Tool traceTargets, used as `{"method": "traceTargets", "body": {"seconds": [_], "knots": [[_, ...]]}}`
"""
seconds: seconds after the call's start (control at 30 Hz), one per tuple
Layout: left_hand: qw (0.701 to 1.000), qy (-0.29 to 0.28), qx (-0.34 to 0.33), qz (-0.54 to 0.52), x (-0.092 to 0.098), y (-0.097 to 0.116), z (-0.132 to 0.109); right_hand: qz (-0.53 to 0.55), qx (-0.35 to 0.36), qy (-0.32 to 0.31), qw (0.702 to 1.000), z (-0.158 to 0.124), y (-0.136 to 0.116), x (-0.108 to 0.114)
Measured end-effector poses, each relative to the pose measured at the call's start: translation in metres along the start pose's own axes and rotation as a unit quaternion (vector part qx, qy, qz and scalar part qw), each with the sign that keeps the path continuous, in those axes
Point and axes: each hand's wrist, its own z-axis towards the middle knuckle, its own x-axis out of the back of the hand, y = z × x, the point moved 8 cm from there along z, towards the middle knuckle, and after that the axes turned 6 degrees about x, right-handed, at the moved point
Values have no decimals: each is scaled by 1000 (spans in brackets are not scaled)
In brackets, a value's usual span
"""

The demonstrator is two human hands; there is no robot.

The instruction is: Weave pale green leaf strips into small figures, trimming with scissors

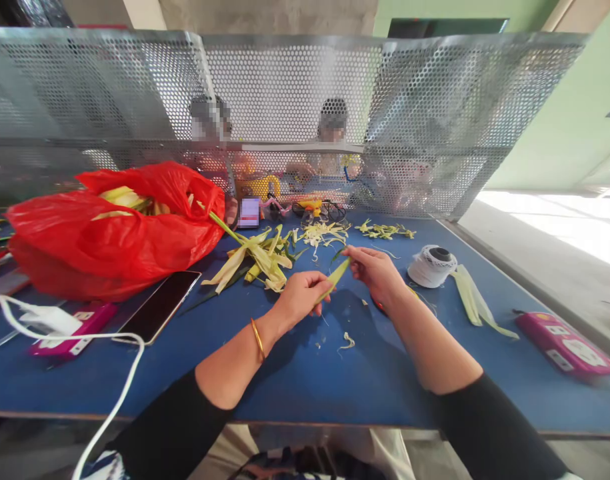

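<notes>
Between my two hands a strip of pale green corn husk (pixel 339 275) is stretched above the blue table. My left hand (pixel 307 292), with a gold bangle at its wrist, pinches the lower end. The upper end is gripped by the fingers of my right hand (pixel 372 267). Just beyond my left hand lies a loose pile of corn husks (pixel 265 257). Small husk pieces (pixel 325 233) and a row of little knotted husk bits (pixel 387 230) lie farther back. A spool of white thread (pixel 431 267) stands right of my right hand, with a folded husk (pixel 472 297) beside it.
A red plastic bag (pixel 119 233) of husks fills the left side. Near it lie a dark phone (pixel 162 303), a magenta packet (pixel 79 327) and a white charging cable (pixel 129 373). Another magenta packet (pixel 567 343) sits right. A perforated metal screen (pixel 295 87) crosses the back, with people behind it.
</notes>
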Motion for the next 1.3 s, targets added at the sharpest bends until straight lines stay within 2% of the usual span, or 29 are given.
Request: {"method": "traceTargets", "body": {"seconds": [0.07, 0.1, 0.13, 0.17, 0.2, 0.23, 0.3, 0.33, 0.37, 0.43, 0.53, 0.6, 0.63, 0.67, 0.7, 0.8, 0.83, 0.87, 0.9, 1.0, 1.17, 1.3], "knots": [[998, 6, 0, 59, 3, -2, 2, -33, -4, 23, 999, 3, -1, 8], [996, 23, -5, 91, 8, -1, 3, -87, 5, 39, 995, 4, -6, 15], [991, 48, -11, 126, 14, 1, 3, -166, 19, 50, 985, 4, -13, 22], [984, 76, -18, 162, 21, 4, 3, -271, 40, 54, 960, 3, -22, 29], [974, 97, -29, 201, 27, 8, 3, -399, 66, 42, 914, 0, -31, 34], [964, 117, -36, 237, 32, 12, 3, -521, 76, 20, 850, -5, -36, 36], [947, 142, -43, 285, 39, 17, 3, -697, 31, -40, 716, -18, -30, 44], [942, 148, -43, 297, 41, 18, 3, -741, -2, -67, 668, -24, -23, 48], [940, 150, -42, 303, 42, 19, 3, -766, -18, -86, 637, -30, -17, 51], [939, 148, -41, 309, 43, 19, 3, -783, -28, -104, 612, -36, -8, 51], [926, 150, -47, 344, 42, 21, 3, -779, -15, -107, 617, -31, 0, 47], [899, 169, -49, 401, 44, 24, 1, -776, -11, -100, 623, -24, 2, 46], [880, 185, -50, 435, 46, 26, 0, -764, -5, -88, 639, -21, 1, 46], [859, 201, -53, 467, 48, 29, -1, -739, 5, -72, 670, -18, 0, 45], [839, 216, -56, 497, 50, 31, -2, -697, 17, -55, 715, -16, -2, 45], [797, 235, -68, 552, 52, 34, -3, -448, 28, -39, 893, -15, 3, 41], [788, 236, -70, 564, 52, 34, -2, -352, 18, -47, 934, -15, 7, 38], [781, 236, -72, 574, 52, 35, -2, -268, 7, -60, 961, -16, 12, 34], [773, 235, -74, 584, 52, 35, -2, -205, -3, -71, 976, -17, 15, 30], [753, 229, -83, 611, 51, 36, -2, -151, -6, -85, 985, -19, 17, 22], [735, 219, -91, 635, 48, 39, -5, -205, -11, -125, 971, -26, 15, 10], [736, 201, -107, 638, 44, 38, -4, -237, 9, -134, 962, -28, 9, 6]]}}
